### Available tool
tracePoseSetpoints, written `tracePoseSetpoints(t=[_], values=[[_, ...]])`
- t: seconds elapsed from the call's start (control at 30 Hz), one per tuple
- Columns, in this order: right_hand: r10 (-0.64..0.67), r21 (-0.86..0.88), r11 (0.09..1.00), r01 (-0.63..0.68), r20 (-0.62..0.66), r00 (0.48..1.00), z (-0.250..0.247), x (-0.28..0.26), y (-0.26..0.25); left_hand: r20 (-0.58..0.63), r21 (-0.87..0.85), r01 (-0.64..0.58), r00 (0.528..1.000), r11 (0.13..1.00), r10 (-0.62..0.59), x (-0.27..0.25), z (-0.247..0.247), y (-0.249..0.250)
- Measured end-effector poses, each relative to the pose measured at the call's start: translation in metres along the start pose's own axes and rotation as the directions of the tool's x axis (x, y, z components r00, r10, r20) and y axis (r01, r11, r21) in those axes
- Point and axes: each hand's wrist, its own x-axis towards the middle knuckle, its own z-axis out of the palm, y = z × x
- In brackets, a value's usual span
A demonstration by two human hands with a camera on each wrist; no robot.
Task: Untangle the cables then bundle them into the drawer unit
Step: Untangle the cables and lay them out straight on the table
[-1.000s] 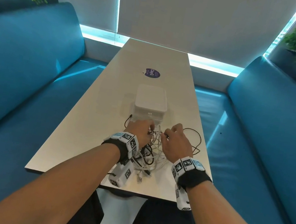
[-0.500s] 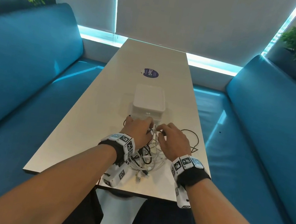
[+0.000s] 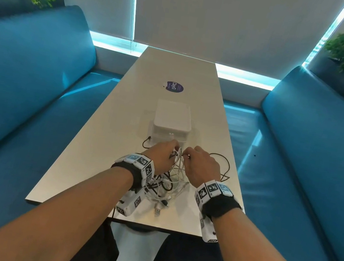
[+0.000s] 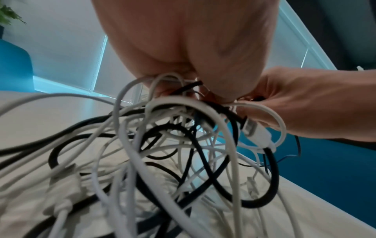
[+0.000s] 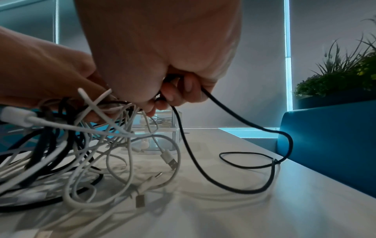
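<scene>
Both hands (image 3: 181, 157) still gripping cables (image 3: 167, 187), lifted slightly higher

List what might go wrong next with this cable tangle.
1. Both hands, left hand and right hand, grip the cable tangle at its top; pulling apart may tighten knots instead of loosening them.
2. The black cable held by the right hand loops near the table edge; a tug could drag it off.
3. The drawer unit stands just behind the tangle; snagged cables might shift it.
</scene>
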Motion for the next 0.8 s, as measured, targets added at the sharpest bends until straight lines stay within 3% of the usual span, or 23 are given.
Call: tracePoseSetpoints(t=[0.27,0.57,0.67,0.8], values=[[0.094,-0.059,0.994,-0.096,-0.031,0.995,-0.001,-0.004,0.003,0.077,0.339,0.039,0.995,0.940,-0.069,-0.003,0.005,-0.006],[0.116,-0.073,0.991,-0.114,0.023,0.993,0.002,-0.004,0.005,0.056,0.141,-0.001,0.998,0.990,-0.007,-0.003,0.004,-0.001],[0.097,-0.053,0.994,-0.098,-0.011,0.995,0.003,-0.004,0.000,0.068,0.204,-0.003,0.998,0.979,-0.011,-0.006,0.002,0.002],[0.092,-0.055,0.994,-0.093,-0.028,0.995,0.001,-0.001,-0.005,0.001,0.440,-0.010,1.000,0.898,0.010,-0.006,-0.005,0.006]])
